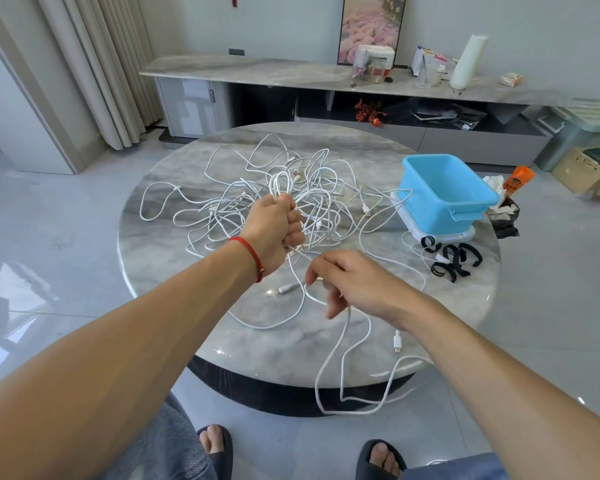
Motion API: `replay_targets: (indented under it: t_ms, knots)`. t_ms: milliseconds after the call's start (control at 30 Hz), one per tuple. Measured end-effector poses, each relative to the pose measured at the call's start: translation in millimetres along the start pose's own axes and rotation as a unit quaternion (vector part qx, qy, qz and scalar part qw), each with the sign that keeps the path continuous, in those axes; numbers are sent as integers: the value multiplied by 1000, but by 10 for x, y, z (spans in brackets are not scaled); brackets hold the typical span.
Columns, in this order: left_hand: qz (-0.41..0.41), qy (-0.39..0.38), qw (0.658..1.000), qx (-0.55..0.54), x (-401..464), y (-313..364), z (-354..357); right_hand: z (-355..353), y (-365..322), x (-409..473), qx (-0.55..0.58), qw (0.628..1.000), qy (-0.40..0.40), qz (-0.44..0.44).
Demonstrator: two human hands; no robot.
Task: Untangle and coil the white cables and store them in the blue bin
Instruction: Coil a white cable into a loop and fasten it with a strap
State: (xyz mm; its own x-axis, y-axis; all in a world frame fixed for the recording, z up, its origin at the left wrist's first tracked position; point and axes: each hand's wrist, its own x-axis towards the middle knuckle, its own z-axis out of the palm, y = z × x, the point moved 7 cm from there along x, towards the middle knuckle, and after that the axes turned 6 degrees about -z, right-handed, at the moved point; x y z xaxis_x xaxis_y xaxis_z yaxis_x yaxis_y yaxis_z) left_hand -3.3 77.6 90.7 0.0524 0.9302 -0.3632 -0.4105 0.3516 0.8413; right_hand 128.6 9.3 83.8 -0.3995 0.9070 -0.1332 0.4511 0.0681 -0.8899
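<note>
Marble table (222, 327): both hands (274, 226) (357, 282) grip white cables (312, 188)

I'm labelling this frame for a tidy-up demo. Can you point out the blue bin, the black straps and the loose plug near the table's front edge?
blue bin (440, 206): head view, on its near side wall.
black straps (451, 259): head view, middle of the pile.
loose plug (397, 342): head view, on its white body.
</note>
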Motion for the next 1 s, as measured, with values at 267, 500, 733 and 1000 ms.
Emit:
replay_targets:
  t_ms: [267, 500, 733, 1000]
  knots:
    - [-30, -120, 978, 168, -106, -214, 208, -460, -275, -8, -279, 933, 157, -164]
    - [-18, -204, 939, 275, -219, -316, 378, -495, -371, -31, -269, 925, 200, -181]
    - [28, -155, 920, 360, -191, -250, 334, -698, -312, -76, -244, 935, 204, -157]
    - [-31, -177, 944, 276, -290, -295, 403, -780, -308, -123, -216, 928, 276, -122]
